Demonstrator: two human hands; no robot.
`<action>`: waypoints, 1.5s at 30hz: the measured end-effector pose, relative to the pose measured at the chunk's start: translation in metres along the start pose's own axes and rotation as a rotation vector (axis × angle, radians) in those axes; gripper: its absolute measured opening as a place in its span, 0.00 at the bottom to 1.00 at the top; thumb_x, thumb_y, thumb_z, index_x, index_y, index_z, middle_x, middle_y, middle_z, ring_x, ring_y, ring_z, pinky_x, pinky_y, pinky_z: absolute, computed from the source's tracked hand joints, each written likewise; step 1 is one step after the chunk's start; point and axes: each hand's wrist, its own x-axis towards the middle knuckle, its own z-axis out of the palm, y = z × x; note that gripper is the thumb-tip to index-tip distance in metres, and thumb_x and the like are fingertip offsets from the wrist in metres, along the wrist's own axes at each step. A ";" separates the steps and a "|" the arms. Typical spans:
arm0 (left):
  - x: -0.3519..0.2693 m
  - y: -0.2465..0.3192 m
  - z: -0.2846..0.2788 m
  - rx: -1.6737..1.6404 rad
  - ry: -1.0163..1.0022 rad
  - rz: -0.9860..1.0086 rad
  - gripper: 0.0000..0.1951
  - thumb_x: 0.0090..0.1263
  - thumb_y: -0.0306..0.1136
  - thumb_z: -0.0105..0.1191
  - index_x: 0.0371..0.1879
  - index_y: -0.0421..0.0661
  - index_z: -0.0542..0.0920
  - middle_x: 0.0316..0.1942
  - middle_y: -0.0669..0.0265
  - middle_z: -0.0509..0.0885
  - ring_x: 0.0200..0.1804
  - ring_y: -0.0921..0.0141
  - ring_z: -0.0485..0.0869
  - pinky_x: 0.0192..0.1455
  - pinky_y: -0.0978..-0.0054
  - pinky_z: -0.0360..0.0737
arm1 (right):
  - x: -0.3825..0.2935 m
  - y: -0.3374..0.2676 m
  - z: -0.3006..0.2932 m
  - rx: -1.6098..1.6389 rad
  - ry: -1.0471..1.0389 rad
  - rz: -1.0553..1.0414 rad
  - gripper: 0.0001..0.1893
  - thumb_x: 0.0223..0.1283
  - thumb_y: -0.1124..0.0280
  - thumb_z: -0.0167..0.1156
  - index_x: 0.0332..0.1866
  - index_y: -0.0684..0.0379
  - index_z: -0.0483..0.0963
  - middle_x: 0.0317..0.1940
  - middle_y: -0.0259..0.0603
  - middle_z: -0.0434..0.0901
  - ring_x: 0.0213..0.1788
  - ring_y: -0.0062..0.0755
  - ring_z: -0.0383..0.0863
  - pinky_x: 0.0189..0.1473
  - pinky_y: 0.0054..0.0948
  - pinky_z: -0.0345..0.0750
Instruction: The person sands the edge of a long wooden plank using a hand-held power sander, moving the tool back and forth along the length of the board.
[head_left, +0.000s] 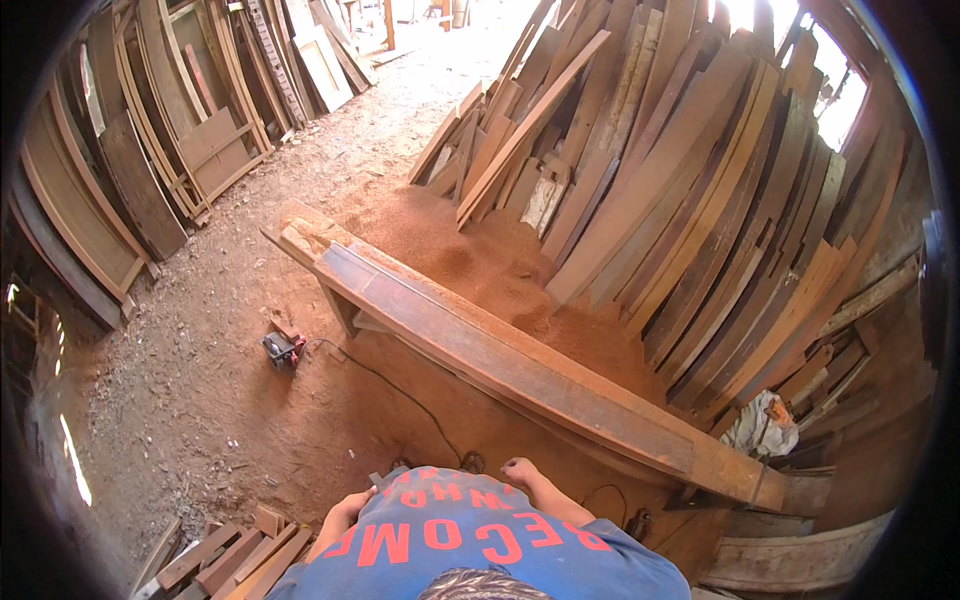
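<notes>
Close to the left side of my blue shirt (450, 525) is my left hand (351, 507), its fingers partly hidden. A small flat grey piece (376, 478) shows at its fingertips; whether I grip it is unclear. My right hand (520, 471) is held out in front of the shirt with curled fingers and nothing visible in them. Beyond it, a long wooden bench (739, 484) runs diagonally, apart from both hands. On top lies a long, dark-faced wooden plank (480, 341).
A corded power tool (283, 349) rests on the dusty floor, its black cable (405, 394) trailing towards my feet. Many boards (675, 172) lean at right above heaped sawdust (480, 255). Panels and frames (90, 202) line the left. Wood offcuts (240, 559) are piled at lower left.
</notes>
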 end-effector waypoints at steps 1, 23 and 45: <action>0.000 0.001 0.000 -0.001 0.000 -0.001 0.30 0.81 0.60 0.55 0.53 0.40 0.89 0.47 0.60 0.92 0.46 0.66 0.89 0.56 0.62 0.84 | 0.000 0.000 0.000 0.011 -0.002 0.008 0.21 0.62 0.54 0.68 0.50 0.61 0.88 0.43 0.48 0.92 0.46 0.42 0.90 0.51 0.39 0.85; 0.017 -0.012 -0.005 -0.082 -0.076 -0.010 0.31 0.85 0.57 0.49 0.60 0.38 0.86 0.55 0.57 0.90 0.55 0.67 0.87 0.60 0.62 0.83 | 0.003 0.009 0.001 0.015 -0.029 0.018 0.21 0.61 0.55 0.69 0.48 0.62 0.88 0.40 0.46 0.91 0.43 0.38 0.89 0.48 0.38 0.84; -0.028 0.014 -0.013 0.034 -0.063 0.012 0.34 0.80 0.62 0.54 0.62 0.40 0.85 0.60 0.57 0.88 0.58 0.64 0.87 0.64 0.61 0.81 | -0.029 -0.026 -0.016 0.020 -0.019 0.055 0.21 0.62 0.56 0.67 0.50 0.63 0.88 0.42 0.48 0.92 0.45 0.38 0.91 0.51 0.38 0.85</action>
